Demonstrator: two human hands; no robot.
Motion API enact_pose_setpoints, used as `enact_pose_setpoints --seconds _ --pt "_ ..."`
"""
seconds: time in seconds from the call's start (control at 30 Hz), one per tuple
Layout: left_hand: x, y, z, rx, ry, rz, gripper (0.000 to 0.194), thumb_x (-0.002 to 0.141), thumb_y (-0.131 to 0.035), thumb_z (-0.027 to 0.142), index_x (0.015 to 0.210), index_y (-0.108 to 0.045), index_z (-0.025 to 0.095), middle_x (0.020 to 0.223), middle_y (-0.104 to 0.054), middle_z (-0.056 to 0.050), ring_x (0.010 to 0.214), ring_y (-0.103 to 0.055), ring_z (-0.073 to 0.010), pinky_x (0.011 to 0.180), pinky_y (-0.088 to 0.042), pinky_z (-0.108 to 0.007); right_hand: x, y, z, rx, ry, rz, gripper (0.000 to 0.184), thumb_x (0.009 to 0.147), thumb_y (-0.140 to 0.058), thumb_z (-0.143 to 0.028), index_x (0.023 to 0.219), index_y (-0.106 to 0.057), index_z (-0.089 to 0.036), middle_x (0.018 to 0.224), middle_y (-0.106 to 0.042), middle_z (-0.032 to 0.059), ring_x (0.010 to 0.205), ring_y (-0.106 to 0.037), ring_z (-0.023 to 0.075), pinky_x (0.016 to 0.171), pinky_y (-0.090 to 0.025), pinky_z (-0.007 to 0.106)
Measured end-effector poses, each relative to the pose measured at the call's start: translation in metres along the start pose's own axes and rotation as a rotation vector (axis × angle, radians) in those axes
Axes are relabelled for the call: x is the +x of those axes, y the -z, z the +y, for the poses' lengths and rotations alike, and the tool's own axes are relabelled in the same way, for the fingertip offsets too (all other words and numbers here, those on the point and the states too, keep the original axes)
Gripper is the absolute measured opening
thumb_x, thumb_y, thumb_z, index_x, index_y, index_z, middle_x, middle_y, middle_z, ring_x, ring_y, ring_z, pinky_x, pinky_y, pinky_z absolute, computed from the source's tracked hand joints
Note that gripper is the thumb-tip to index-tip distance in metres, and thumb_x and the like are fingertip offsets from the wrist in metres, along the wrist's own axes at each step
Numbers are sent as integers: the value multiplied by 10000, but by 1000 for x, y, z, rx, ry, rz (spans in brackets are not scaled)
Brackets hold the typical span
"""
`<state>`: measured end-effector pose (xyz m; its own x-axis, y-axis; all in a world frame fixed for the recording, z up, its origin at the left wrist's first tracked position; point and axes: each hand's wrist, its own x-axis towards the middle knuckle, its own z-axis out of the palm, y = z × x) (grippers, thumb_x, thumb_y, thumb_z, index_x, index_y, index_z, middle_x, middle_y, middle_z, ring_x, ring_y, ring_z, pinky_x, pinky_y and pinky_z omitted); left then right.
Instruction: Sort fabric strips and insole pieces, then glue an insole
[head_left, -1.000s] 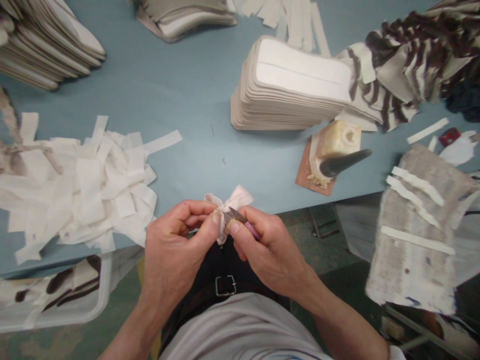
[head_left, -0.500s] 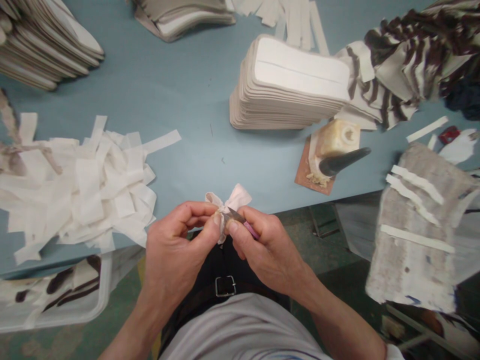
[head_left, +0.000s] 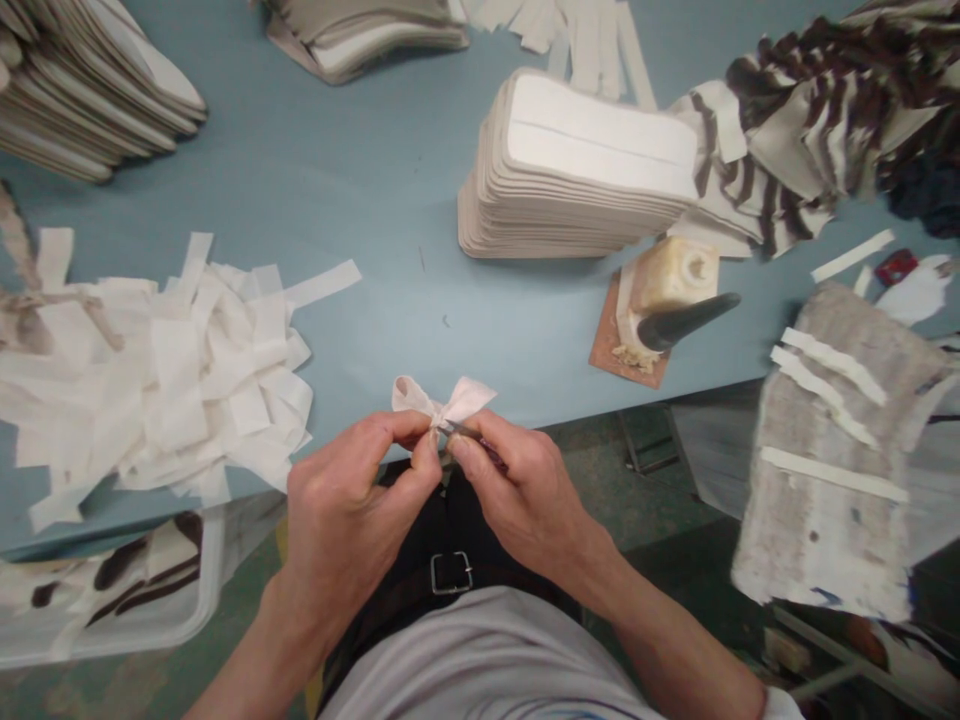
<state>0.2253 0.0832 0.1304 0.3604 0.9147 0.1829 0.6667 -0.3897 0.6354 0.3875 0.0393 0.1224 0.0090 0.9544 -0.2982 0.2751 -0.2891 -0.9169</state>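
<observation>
Pinched between thumb and forefinger of my left hand (head_left: 367, 495) is a pale pinkish cloth bow (head_left: 466, 397), gathered at its middle with two loops spread above the fingers. My right hand (head_left: 525, 485) is closed on a small pointed tool (head_left: 463, 430) with a grey metal blade. Its tip touches or lies right by the bow's knot; the fingers cover most of its handle, so its exact kind is unclear. Both hands meet at the table's front edge, over my belt buckle (head_left: 451, 573).
Left lies a heap of white strips (head_left: 180, 370). Ahead stands a stack of insole-shaped pieces (head_left: 600, 130), beside a glue pot (head_left: 671, 280) with a dark handle. A striped pad (head_left: 832, 520) is at right; a plastic bin (head_left: 202, 590) sits below left.
The bow has shifted slightly left and its loops lie more spread. The tool has turned flatter against the knot, and its purple handle is now mostly covered by my right fingers.
</observation>
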Motion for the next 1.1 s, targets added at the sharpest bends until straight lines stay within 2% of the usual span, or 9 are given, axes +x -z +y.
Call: enact_pose_setpoints --seconds 0.13,0.2,0.37,0.6,0.77,0.83,0.9,1.0,1.1 --pt "-1 0 1 -2 -37 8 96 936 -634 152 912 -709 206 857 -818 -4 749 -776 -160 782 -596 -236 2 -3 4 441 -158 -188 355 1010 -515 -486 777 -497 -218 637 -379 -68 558 -307 105 528 -271 253" --pt "-1 0 1 -2 -43 16 94 930 -645 147 908 -710 211 845 -814 0 739 -774 -161 771 -595 -239 4 -4 4 544 -206 -213 388 983 -545 -545 780 -488 -219 621 -341 -82 538 -253 97 496 -239 247" --pt "-2 -1 -2 -18 -95 26 128 919 -636 126 917 -714 227 815 -801 5 705 -764 -165 730 -588 -249 6 -5 1 485 -230 -117 350 872 -665 -473 733 -458 -228 614 -331 -90 550 -263 90 499 -251 238" --pt "-3 -2 6 -56 -81 -3 136 940 -618 136 909 -716 225 799 -793 -8 694 -758 -178 725 -589 -277 12 -6 8 333 -164 13 398 856 -634 -489 635 -432 -226 557 -409 -68 533 -319 86 501 -263 245" --pt "-1 -3 10 -74 -76 16 124 929 -638 139 908 -722 228 817 -806 -8 708 -769 -180 743 -597 -274 12 -2 9 299 -123 62 383 842 -648 -441 624 -415 -229 565 -383 -74 528 -293 80 491 -254 239" --pt "0 -4 13 -117 -24 17 121 917 -650 148 891 -729 236 810 -810 5 697 -770 -174 726 -600 -265 12 -1 8 277 -111 92 364 820 -646 -422 619 -410 -231 568 -376 -72 529 -290 80 489 -257 236" --pt "1 -6 16 -178 92 12 98 901 -672 180 866 -736 245 798 -810 20 679 -764 -167 706 -599 -262 13 -1 7 257 -99 136 341 799 -632 -418 610 -418 -233 552 -363 -72 518 -282 81 479 -252 236" --pt "2 -11 22 -336 269 15 65 881 -701 229 829 -734 249 749 -788 40 633 -732 -146 666 -586 -244 14 -1 7 248 -61 203 333 784 -611 -418 594 -407 -236 532 -354 -68 509 -285 85 477 -263 237" --pt "5 -16 28 -505 363 24 39 856 -723 228 820 -736 238 705 -760 48 589 -699 -117 609 -564 -201 14 0 9 278 -23 219 342 797 -597 -433 596 -403 -235 532 -370 -61 513 -309 90 483 -285 234"
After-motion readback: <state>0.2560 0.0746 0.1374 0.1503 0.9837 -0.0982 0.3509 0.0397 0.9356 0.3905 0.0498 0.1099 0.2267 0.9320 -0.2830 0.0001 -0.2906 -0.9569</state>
